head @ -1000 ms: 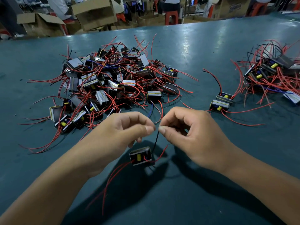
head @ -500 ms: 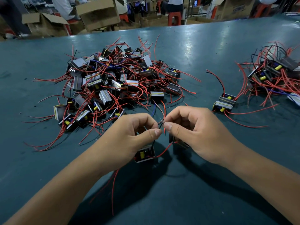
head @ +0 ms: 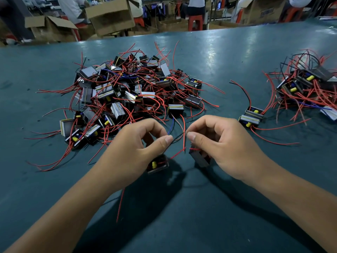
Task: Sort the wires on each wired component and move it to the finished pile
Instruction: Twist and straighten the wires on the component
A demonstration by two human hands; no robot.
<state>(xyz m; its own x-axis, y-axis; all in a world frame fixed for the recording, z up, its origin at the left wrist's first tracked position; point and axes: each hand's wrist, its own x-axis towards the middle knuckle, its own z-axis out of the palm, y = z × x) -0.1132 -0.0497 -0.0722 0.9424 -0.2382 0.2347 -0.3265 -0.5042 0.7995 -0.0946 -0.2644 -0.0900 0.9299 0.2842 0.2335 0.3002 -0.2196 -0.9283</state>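
A big tangled pile of wired components (head: 127, 95), small black blocks with red wires, lies ahead on the teal table (head: 182, 216). A smaller pile (head: 308, 88) sits at the far right. Under my left hand (head: 135, 152) hangs one component with a yellow part (head: 157, 164); my thumb and finger pinch a thin black wire (head: 177, 137). My right hand (head: 224, 143) holds a second dark component (head: 199, 157) beneath its curled fingers, with the thumb pinching toward a red wire (head: 184, 136). The two thumbs are a short gap apart.
Two components (head: 251, 115) lie side by side between my right hand and the right pile, red wires trailing out. Beyond the table's far edge stand cardboard boxes (head: 109, 15), red stools and seated people.
My hands have drawn slightly apart. A second component now shows under my right hand, and the yellow-part component hangs higher, close under my left hand.
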